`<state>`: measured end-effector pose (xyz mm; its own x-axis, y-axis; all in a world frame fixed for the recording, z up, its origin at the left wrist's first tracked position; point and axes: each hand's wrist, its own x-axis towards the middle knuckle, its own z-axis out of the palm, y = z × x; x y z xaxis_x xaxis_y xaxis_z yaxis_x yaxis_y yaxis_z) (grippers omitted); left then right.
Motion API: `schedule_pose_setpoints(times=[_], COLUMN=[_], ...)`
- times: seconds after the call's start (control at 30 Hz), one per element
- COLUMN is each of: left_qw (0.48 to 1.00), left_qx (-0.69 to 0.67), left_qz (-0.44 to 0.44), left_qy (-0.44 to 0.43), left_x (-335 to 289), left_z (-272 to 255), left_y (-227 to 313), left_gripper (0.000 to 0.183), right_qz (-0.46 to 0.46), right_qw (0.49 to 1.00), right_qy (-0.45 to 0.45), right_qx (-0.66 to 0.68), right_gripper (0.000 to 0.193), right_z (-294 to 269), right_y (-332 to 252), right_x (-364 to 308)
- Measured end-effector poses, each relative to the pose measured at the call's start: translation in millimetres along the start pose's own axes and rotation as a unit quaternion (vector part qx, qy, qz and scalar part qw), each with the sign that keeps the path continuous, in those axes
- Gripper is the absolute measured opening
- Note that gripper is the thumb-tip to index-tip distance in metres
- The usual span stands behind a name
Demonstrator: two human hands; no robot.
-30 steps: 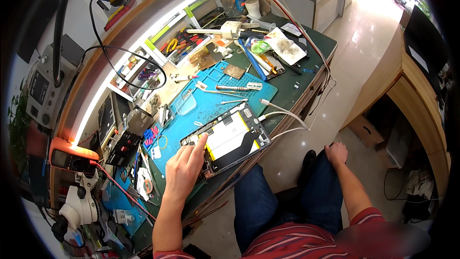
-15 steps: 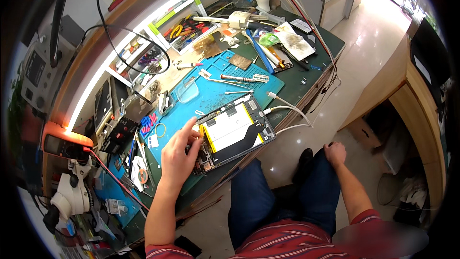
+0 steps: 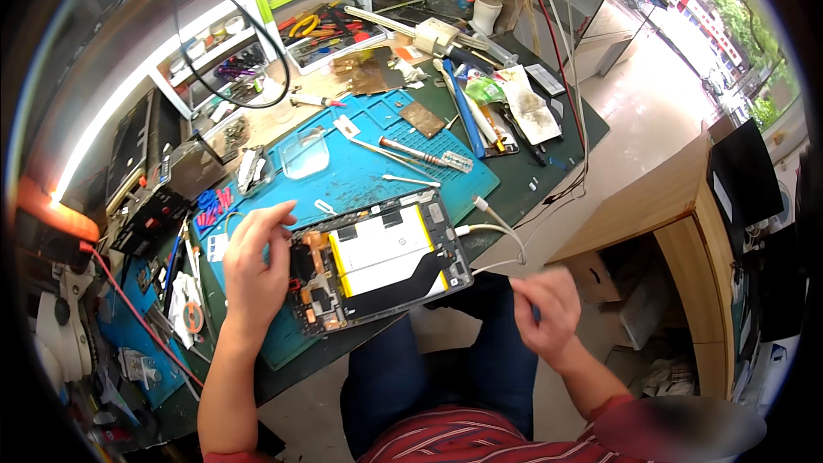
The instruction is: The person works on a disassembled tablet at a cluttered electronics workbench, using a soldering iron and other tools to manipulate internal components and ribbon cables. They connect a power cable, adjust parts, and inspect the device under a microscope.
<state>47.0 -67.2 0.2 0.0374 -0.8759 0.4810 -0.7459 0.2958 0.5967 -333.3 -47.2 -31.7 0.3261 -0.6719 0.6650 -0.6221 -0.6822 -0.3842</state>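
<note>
Head view: the opened tablet [image 3: 377, 266] lies back-side up on the blue mat [image 3: 369, 171] at the near edge of the surface [image 3: 549, 163], so its yellow-edged battery and the small boards at its left end face you and sit within easy reach. Your left hand [image 3: 253, 270] rests on that left end, fingers [image 3: 279, 214] curled loosely over the rim and touching the frame; its grip is slack, pinning the tablet down rather than closing round anything. A white cable [image 3: 493, 236] is plugged into the right end and loops off the edge towards your lap. Your right hand [image 3: 542, 309] hangs off the surface above your knee, fingers half bent and blurred; you cannot tell whether it holds anything. Farther up the mat, a screwdriver [image 3: 424, 154] and a clear plastic tray [image 3: 306, 154] lie apart from the tablet, out of the way but close.
</note>
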Motion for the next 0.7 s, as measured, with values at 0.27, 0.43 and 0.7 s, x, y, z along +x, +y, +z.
schedule_pose_setpoints(times=[0.27, 0.43, 0.7], left_qw=[0.995, 0.996, 0.993], left_qx=[0.087, 0.082, 0.111], left_qz=[0.028, 0.008, 0.027], left_qy=[0.031, 0.022, 0.035], left_x=[-3.7, 1.1, -5.6], left_z=[-1.9, 3.5, -28.5], left_y=[-13.9, -21.8, 13.3], left_gripper=[0.038, 0.044, 0.048], right_qz=[-0.093, -0.145, 0.121], right_qw=[0.978, 0.959, 0.948], right_qy=[-0.183, -0.239, -0.295], right_qx=[-0.019, -0.033, 0.020], right_gripper=[0.026, 0.038, 0.031], right_z=[18.6, 12.0, -53.3], right_y=[34.5, 56.3, 38.4], right_x=[90.7, 101.1, 73.3])
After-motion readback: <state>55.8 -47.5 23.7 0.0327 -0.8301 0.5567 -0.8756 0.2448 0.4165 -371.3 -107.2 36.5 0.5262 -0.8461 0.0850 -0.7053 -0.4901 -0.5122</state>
